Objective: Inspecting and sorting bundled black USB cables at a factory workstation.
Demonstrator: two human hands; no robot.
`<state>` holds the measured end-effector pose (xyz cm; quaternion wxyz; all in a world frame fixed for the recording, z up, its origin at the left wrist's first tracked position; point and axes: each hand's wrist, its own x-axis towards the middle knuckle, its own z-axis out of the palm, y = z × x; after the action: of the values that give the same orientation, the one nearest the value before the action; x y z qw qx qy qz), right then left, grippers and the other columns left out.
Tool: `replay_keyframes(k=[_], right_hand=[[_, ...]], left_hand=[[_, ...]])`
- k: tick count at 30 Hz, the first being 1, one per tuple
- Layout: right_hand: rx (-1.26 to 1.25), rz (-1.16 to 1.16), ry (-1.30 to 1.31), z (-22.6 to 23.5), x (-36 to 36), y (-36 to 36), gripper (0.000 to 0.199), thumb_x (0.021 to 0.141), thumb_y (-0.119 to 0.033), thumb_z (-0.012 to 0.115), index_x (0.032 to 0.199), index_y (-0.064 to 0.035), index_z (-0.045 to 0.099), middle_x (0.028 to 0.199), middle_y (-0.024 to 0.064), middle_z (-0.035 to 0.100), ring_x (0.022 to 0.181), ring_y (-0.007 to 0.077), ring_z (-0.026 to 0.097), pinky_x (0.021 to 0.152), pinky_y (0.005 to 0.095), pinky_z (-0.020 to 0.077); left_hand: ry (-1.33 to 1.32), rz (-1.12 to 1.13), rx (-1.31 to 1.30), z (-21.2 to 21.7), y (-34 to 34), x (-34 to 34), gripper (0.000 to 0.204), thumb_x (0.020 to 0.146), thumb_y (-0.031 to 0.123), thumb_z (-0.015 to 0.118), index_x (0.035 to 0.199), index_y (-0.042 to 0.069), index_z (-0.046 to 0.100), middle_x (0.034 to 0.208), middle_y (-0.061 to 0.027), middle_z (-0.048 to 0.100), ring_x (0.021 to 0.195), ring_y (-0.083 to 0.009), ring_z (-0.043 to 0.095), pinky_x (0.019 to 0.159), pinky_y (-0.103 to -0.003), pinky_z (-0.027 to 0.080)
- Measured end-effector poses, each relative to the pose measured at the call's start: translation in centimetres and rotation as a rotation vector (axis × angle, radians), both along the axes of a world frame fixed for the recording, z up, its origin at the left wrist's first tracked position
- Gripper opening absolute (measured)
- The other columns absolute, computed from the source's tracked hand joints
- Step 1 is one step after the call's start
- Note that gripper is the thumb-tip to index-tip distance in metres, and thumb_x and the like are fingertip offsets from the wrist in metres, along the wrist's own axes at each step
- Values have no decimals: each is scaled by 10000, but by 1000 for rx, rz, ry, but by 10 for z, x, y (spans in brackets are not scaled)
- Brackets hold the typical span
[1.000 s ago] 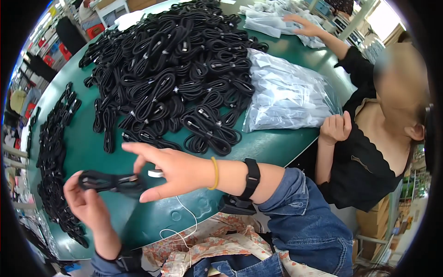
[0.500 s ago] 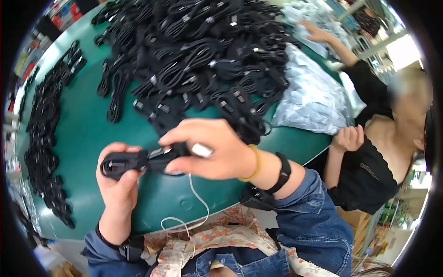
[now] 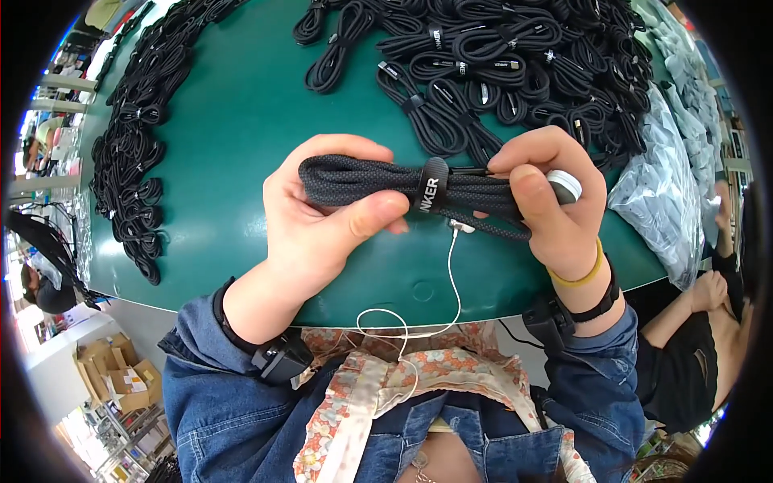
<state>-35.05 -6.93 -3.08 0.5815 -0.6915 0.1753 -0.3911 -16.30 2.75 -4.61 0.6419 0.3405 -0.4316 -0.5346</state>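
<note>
Both hands hold a folded black braided cable (image 3: 362, 179) level above the table, a dark strap wrapped round its middle. Fingers and thumb of my left hand (image 3: 302, 213) close on the looped left end. At the other end, my right hand (image 3: 568, 213) pinches the bundle between thumb and fingers. A small dark cylinder with a white end (image 3: 565, 185) sits inside that same right hand; its kind is unclear. Just below the bundle hangs a thin white cord (image 3: 452, 278) with a small metal-looking end, trailing down toward my apron.
A large heap of bundled black cables (image 3: 515, 56) covers the far right of the green table (image 3: 233, 97). More bundles form a curved row (image 3: 133, 153) at the left. Clear plastic bags (image 3: 664, 189) lie at the right, beside another person's hand (image 3: 708, 291).
My view has swung, so the heap now appears farther right. The cable bundle is held closer and more level, still in both hands. The other person's outstretched arm has drawn back.
</note>
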Motion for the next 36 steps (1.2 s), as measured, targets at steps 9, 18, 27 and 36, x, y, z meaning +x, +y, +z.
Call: replay_keyframes(k=[9, 18, 27, 36], right_hand=[[-13, 39, -146, -2, 5, -1, 499, 647, 26, 654, 1077, 23, 401, 823, 98, 553, 607, 36, 486, 436, 116, 306], [-27, -53, -226, 3, 14, 5, 427, 698, 60, 576, 1082, 27, 392, 842, 125, 557, 581, 22, 482, 399, 110, 283], [616, 281, 175, 10, 0, -12, 293, 830, -184, 409, 1008, 47, 439, 777, 125, 558, 390, 30, 346, 336, 153, 240], [-194, -82, 58, -1, 4, 0, 336, 646, 26, 625, 965, 24, 520, 734, 32, 556, 433, 11, 381, 390, 126, 271]], left_hand=[[10, 192, -26, 4, -3, -15, 517, 707, 105, 626, 1135, -20, 363, 950, -200, 543, 762, -213, 555, 659, -305, 456], [14, 78, -206, 0, -5, -11, 451, 703, -58, 574, 1100, -12, 366, 1050, -195, 481, 866, -221, 546, 739, -311, 471], [11, 46, -108, 2, -6, -11, 581, 715, 63, 596, 1205, 90, 285, 1141, -209, 387, 885, -212, 514, 748, -288, 427], [294, 42, 153, 5, -9, -7, 496, 752, 59, 553, 1190, 39, 321, 1133, -206, 436, 915, -217, 523, 772, -302, 439]])
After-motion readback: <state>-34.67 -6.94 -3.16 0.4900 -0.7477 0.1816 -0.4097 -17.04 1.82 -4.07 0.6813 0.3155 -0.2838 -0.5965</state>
